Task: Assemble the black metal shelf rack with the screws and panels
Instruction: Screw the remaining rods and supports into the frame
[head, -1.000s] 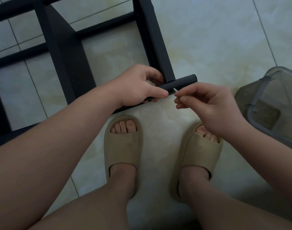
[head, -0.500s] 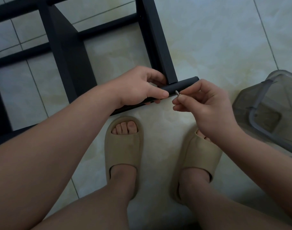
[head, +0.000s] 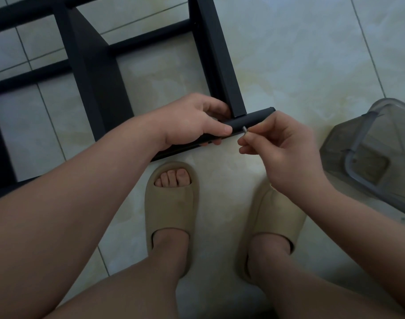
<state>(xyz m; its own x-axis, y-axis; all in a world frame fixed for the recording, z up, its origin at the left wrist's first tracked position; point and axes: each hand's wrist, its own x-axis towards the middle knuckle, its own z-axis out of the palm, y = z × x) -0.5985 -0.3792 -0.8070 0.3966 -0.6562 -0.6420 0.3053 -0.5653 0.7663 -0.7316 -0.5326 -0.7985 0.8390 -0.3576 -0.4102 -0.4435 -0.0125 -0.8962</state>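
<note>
Head view: your right hand [head: 282, 153] is pinching the screw [head: 244, 129], seemingly tip-first against the crosswise tube [head: 251, 118] your left hand [head: 192, 120] is gripping.

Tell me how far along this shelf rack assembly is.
Done: the black frame already has several bars joined. In hand: the left hand grips the near tube, the right hand pinches a screw at its side. Left: driving that screw home.

The shelf rack [head: 100, 88] and the tube [head: 252, 118] in the left grip [head: 192, 120] are matt black. The screw [head: 244, 129] in the right grip [head: 282, 153] is silvery grey. Below the grips the slippers [head: 171, 208] are plain beige. The floor [head: 289, 54] is cream tile, marbled yellow, grey-grouted. The container [head: 369, 157] right of them is smoky grey.
</note>
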